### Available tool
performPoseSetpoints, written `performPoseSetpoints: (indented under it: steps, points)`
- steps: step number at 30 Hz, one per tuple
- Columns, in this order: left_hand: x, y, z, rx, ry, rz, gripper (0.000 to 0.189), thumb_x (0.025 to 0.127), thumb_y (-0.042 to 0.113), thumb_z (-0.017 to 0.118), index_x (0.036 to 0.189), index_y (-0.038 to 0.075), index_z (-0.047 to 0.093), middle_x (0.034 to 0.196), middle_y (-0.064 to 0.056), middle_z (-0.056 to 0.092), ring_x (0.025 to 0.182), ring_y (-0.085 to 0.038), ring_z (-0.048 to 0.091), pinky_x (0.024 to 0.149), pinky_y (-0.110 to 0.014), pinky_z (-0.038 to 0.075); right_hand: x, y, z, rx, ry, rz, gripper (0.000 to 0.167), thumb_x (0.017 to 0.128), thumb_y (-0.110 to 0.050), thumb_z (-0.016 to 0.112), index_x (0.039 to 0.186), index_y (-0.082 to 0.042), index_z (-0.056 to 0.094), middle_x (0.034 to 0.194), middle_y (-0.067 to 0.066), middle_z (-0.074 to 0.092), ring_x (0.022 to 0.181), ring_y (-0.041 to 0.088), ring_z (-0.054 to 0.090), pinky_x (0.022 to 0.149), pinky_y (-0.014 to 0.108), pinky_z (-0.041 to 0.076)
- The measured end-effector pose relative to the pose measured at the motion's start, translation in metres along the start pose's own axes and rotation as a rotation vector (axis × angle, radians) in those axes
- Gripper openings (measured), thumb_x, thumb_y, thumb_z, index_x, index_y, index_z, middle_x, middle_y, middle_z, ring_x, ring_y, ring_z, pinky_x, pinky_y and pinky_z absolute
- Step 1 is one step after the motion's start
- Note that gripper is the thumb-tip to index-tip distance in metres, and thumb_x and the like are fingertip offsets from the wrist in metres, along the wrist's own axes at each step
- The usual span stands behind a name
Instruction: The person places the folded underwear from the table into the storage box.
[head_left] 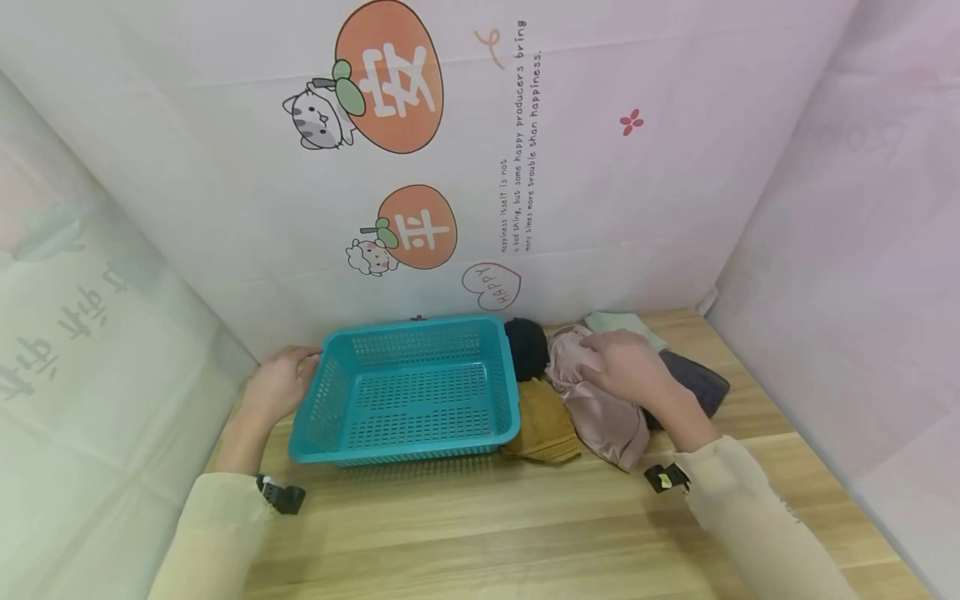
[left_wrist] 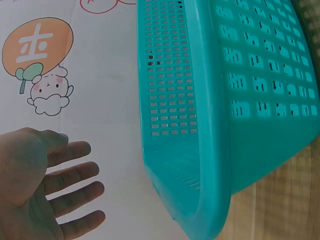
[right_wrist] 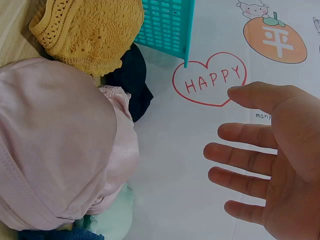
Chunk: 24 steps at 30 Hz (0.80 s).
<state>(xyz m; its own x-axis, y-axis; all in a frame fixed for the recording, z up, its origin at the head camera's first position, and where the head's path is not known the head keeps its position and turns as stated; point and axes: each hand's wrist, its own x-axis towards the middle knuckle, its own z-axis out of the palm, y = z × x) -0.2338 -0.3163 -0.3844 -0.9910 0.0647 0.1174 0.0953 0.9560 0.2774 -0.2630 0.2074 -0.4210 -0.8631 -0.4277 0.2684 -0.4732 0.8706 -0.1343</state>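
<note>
A teal plastic basket (head_left: 512, 392) with slotted sides stands against the back wall, and nothing lies in it. Beside its left end is my left hand (head_left: 277, 383); the left wrist view shows the fingers extended, apart from the rim. My right hand (head_left: 630, 371) hovers over a dusty-pink satin bra (head_left: 606, 421). In the right wrist view, that hand's fingers (right_wrist: 245, 155) are spread and hold nothing. Between basket and bra lie a mustard lace-trimmed garment (head_left: 543, 423) and a black cloth item (head_left: 527, 350).
A pale green cloth (head_left: 626, 325) lies behind the right hand, and a dark navy item (head_left: 697, 383) sits to its right. White printed sheets (head_left: 585, 183) enclose the wooden tabletop (head_left: 465, 533) at the back and both sides.
</note>
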Motion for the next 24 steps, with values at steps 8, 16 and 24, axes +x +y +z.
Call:
performPoseSetpoints:
  steps: [8, 16, 24]
  points:
    - [0.003, -0.006, -0.001, -0.019, -0.036, -0.014, 0.043, 0.109, 0.026, 0.036, 0.138, 0.000, 0.054, 0.142, -0.030, 0.049, 0.130, -0.051, 0.047, 0.102, -0.067, 0.041, -0.001, -0.002, 0.003, 0.015, 0.026, -0.010, 0.045, 0.089, -0.029, 0.074, 0.125, -0.002, 0.067, 0.117, 0.015, 0.072, 0.101, 0.036, 0.068, 0.089, 0.052, 0.053]
    - [0.003, -0.014, 0.003, -0.022, -0.020, 0.003, 0.041, 0.109, 0.023, 0.037, 0.137, -0.002, 0.056, 0.140, -0.030, 0.051, 0.131, -0.051, 0.046, 0.104, -0.066, 0.039, -0.003, -0.004, 0.004, 0.016, 0.030, -0.016, 0.043, 0.090, -0.029, 0.074, 0.123, -0.002, 0.068, 0.115, 0.015, 0.073, 0.098, 0.035, 0.069, 0.088, 0.051, 0.054]
    - [0.001, -0.020, 0.005, -0.042, -0.029, 0.000, 0.042, 0.109, 0.023, 0.036, 0.137, -0.003, 0.055, 0.140, -0.032, 0.051, 0.130, -0.052, 0.046, 0.104, -0.065, 0.039, -0.004, -0.008, 0.006, 0.048, 0.044, -0.038, 0.039, 0.090, -0.027, 0.074, 0.119, -0.001, 0.070, 0.112, 0.015, 0.073, 0.095, 0.033, 0.070, 0.085, 0.050, 0.055]
